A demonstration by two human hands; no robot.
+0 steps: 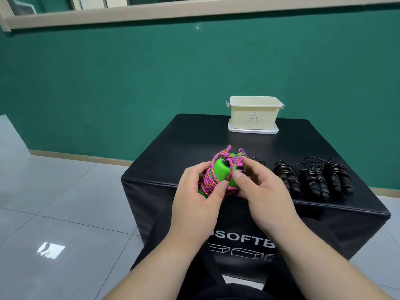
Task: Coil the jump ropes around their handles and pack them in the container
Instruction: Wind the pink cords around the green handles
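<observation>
We have the pink rope up off the near edge of the table, wound loosely round its two green handles. The left grip is curled round the bundle from the left, thumb over the coils. The right grip pinches a strand by the handle tops between thumb and fingers. We judge the rope light, soft and braided, so it grips well but springs loose if let go. The handles look like hard, smooth plastic, so take hold across the wound middle and clamp coils and handles together, never by a loose loop. The loose loops at the top look untucked to us. Three coiled black ropes lie to the right. The open container marked A sits at the far edge on its lid, with nothing showing above its rim.
</observation>
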